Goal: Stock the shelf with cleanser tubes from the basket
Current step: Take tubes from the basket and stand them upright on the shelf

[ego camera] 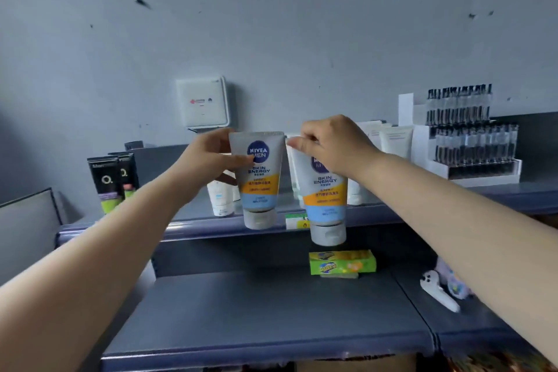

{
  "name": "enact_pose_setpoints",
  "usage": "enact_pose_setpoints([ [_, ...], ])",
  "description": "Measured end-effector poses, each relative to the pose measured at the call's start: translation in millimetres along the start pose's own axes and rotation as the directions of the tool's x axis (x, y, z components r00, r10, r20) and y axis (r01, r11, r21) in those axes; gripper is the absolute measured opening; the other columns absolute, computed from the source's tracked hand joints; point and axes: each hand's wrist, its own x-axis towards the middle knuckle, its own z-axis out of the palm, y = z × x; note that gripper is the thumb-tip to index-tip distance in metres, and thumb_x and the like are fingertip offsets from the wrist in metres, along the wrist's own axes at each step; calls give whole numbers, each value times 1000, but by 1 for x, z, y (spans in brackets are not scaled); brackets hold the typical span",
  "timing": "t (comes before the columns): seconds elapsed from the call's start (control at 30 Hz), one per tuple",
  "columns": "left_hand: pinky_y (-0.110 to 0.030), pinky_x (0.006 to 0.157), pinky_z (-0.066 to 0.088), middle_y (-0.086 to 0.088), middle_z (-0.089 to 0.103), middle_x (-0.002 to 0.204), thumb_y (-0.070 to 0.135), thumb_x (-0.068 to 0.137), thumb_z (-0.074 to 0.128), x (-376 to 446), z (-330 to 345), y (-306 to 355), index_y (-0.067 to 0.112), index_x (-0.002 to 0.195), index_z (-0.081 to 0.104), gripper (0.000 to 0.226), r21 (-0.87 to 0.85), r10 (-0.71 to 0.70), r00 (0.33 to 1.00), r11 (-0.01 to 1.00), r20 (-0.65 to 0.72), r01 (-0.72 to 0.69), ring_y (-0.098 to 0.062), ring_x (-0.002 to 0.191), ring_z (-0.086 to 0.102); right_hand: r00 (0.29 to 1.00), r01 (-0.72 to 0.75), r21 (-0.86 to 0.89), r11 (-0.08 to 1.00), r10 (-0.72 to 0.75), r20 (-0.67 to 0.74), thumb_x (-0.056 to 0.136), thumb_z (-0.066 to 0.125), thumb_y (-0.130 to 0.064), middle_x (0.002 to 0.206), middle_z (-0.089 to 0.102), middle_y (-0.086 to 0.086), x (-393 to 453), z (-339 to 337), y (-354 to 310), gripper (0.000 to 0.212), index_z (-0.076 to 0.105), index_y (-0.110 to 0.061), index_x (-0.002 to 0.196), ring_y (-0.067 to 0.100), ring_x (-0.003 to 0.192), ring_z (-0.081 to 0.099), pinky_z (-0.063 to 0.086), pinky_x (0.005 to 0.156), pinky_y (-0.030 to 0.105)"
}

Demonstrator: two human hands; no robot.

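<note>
Two grey cleanser tubes with blue round logos and orange and pale blue bands hang cap-down in front of the upper shelf (211, 225). My left hand (211, 157) grips the left tube (258, 181) by its upper left side. My right hand (335, 145) pinches the top of the right tube (326, 205), which hangs a little lower, its cap below the shelf's front edge. The basket is out of view.
On the upper shelf stand two black boxes (113, 181) at left, white tubes (220, 199) behind my hands, more white tubes (392, 139) and a white rack of dark bottles (471, 136) at right. The lower shelf (265, 311) holds a green-yellow box (342, 263) and a white object (439, 293).
</note>
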Motion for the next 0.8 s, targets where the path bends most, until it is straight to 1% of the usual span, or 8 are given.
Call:
enact_pose_setpoints([
  [0.13,-30,60,59,-5,69,89,-4,79,66,-7,-60,-9,16,92,62,25,41,-31,998,999,-53,34,-19,75,67,998,36,60,998,-40,54,92,53,-31,52,34,-5,39,27,-40,46,28,-23,54,25,62,35,24,54,33],
  [0.27,-33,61,60,-5,69,86,-2,78,67,-8,-114,-24,17,84,61,21,82,-61,993,994,-101,70,-21,75,67,995,60,114,992,-68,67,95,50,-27,58,41,0,68,56,-72,31,44,-11,70,25,66,41,27,59,30],
  [0.4,-32,56,59,-6,65,83,-5,79,66,-3,-153,-39,12,81,59,19,106,-85,989,989,-122,98,-22,74,64,990,65,152,986,-83,113,97,46,-23,65,44,2,91,83,-95,30,51,4,85,24,69,41,28,57,31],
  [0.5,-30,55,58,-6,63,82,-6,79,66,4,-173,-52,12,82,57,20,128,-103,985,984,-138,121,-20,72,63,985,55,126,991,-74,157,98,44,-22,66,43,1,111,102,-103,24,46,-4,81,24,71,40,27,55,30],
  [0.6,-33,59,59,-5,63,85,-4,79,67,16,-190,-68,14,83,58,21,147,-116,980,979,-161,140,-18,75,64,992,46,124,991,-60,109,98,44,-21,66,43,2,135,119,-104,34,38,-14,65,25,73,41,25,55,29],
  [0.67,-36,63,60,-4,64,85,-3,78,68,25,-198,-80,15,84,59,20,148,-132,976,976,-176,159,-18,78,64,992,68,86,994,-76,97,99,41,-17,78,53,7,152,130,-103,29,49,-12,71,28,80,45,27,55,22],
  [0.73,-40,68,60,-4,65,86,-2,77,69,34,-204,-93,13,87,60,21,149,-156,970,971,-186,185,-19,81,65,993,67,59,996,-72,98,99,39,-19,101,60,19,169,141,-100,25,56,-2,90,28,84,47,27,65,25],
  [0.8,-42,71,59,-4,65,88,-4,77,69,43,-208,-104,11,94,61,24,146,-181,965,967,-189,210,-21,83,64,991,66,42,997,-71,114,99,40,-23,108,59,22,187,155,-95,25,55,-3,93,30,88,49,33,70,30],
])
